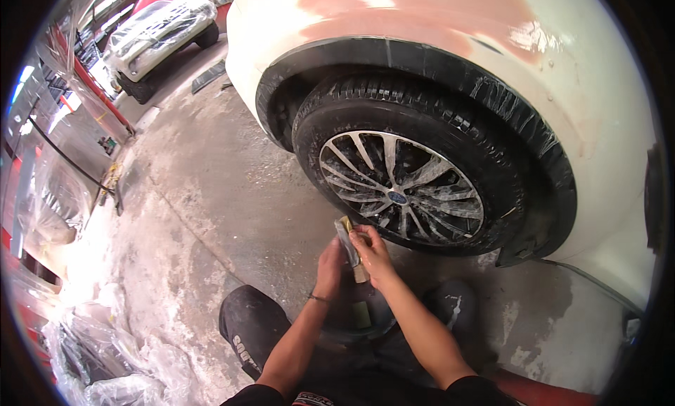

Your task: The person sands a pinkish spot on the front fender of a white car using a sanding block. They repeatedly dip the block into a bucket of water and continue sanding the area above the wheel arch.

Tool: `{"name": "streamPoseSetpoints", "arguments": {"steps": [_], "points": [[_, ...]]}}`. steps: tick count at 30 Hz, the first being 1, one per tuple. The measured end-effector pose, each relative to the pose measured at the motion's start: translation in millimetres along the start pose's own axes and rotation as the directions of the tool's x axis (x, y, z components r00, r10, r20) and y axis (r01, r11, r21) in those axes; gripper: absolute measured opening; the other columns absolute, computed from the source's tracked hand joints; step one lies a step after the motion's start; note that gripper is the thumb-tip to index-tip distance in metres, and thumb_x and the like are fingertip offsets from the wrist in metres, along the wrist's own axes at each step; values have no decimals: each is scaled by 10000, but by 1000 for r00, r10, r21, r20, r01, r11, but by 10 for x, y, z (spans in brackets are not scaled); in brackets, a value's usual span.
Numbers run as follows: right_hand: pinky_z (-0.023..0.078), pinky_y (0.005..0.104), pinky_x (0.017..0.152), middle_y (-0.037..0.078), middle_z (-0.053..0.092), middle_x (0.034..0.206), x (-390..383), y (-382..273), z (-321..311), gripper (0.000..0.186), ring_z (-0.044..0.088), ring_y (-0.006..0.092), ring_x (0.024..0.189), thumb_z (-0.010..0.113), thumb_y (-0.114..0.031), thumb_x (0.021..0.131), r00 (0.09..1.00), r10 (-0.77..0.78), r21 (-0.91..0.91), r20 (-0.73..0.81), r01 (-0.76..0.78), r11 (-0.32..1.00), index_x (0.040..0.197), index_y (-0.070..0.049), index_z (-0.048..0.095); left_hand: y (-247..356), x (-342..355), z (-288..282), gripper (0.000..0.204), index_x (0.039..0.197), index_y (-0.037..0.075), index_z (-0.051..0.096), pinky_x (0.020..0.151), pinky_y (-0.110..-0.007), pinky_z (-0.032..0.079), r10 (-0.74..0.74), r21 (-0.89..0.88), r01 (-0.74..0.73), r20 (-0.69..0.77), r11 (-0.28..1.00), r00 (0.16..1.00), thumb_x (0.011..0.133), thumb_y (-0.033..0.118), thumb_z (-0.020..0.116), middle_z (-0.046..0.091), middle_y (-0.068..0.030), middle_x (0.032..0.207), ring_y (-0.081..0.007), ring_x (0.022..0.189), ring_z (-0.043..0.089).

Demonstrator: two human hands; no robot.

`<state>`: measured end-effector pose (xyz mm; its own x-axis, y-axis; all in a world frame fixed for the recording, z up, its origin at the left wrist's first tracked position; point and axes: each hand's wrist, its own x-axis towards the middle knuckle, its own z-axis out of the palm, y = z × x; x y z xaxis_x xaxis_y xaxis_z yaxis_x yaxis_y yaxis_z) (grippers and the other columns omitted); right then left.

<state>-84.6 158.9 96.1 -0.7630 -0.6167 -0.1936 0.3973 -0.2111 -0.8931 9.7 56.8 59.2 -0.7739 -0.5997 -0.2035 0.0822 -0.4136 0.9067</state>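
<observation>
— Black short sleeves (pixel 472 387) and bare forearms (pixel 423 328) enter at the lower edge, nearest the lens. What is recorded from the left?

— Crumpled clear plastic sheeting (pixel 133 378) on a rough grey concrete floor (pixel 204 167). Farther off, near the top, a pale vehicle (pixel 155 36) partly wrapped in clear film. Next, a dark-trousered knee (pixel 253 321).

— Condition of the left grip (pixel 330 265)?

— Bare hand, dark band (pixel 318 297) at the wrist, set against the left edge of a narrow grey strip with yellow-tan parts (pixel 345 238). Fingers partly hidden; whether they are closed cannot be told.

— Right grip (pixel 370 255)?

— Closed on the strip from its right side. The strip is tilted, upper end leaning left, between both hands, in view just below the tyre. Material undetermined.

— Findings to the right?

— Black rubber tyre (pixel 313 135) around a silver multi-spoke wheel (pixel 389 156), smeared whitish. Over it, scuffed black arch trim (pixel 422 56). White car body (pixel 612 89) bearing pinkish patches (pixel 422 15). Thin dark hose (pixel 594 279) at far right.
</observation>
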Motion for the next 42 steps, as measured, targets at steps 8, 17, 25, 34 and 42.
{"name": "streamPoseSetpoints", "arguments": {"steps": [8, 17, 25, 34, 42], "points": [[568, 340, 1008, 96, 782, 1264, -4, 74, -29, 352, 707, 163, 1164, 779, -266, 1101, 996, -93, -282, -13, 86, 955, 1329, 1, 742, 43, -75, 233, 462, 1547, 7, 587, 1016, -344, 570, 28, -19, -29, -53, 999, 998, 1239, 340, 501, 728, -68, 1295, -171, 1158, 703], [550, 317, 1059, 97, 779, 1343, 78, 99, -78, 417, 710, 157, 1198, 734, -238, 1128, 986, -135, -183, 97, 151, 971, 1467, 5, 719, 756, 36, 155, 437, 1569, 13, 573, 1156, -400, 530, -222, 150, 225, -39, 963, 974, 1221, 274, 526, 697, -106, 1458, -219, 1348, 673], [616, 380, 954, 80, 790, 1189, -90, -283, -86, 354, 766, 209, 1079, 703, -321, 1140, 892, 244, 404, 380, -397, 824, 1365, -48, 723, 785, -100, -152, 632, 1696, 67, 469, 1178, -413, 513, -138, -49, 159, 291, 986, 947, 1171, 370, 647, 598, -71, 1653, -195, 1431, 620], [648, 380, 868, 87, 805, 1115, 64, 105, -67, 433, 797, 214, 977, 685, -471, 1141, 799, 409, -51, 441, -432, 900, 1300, -71, 727, 1201, -61, -173, 729, 1727, 96, 393, 1192, -487, 538, 22, -188, 54, 380, 981, 925, 1120, 309, 738, 618, -139, 1588, -305, 1403, 660], [641, 385, 753, 114, 804, 1010, 353, 2211, -1006, 361, 772, 239, 827, 657, -374, 1134, 525, 851, -820, 4, -485, 303, 1161, -43, 798, 1375, -155, -369, 572, 1659, 122, 536, 1008, -429, 589, -53, -249, 49, -11, 967, 999, 1137, 256, 725, 719, -55, 1385, -258, 1244, 715]]}}
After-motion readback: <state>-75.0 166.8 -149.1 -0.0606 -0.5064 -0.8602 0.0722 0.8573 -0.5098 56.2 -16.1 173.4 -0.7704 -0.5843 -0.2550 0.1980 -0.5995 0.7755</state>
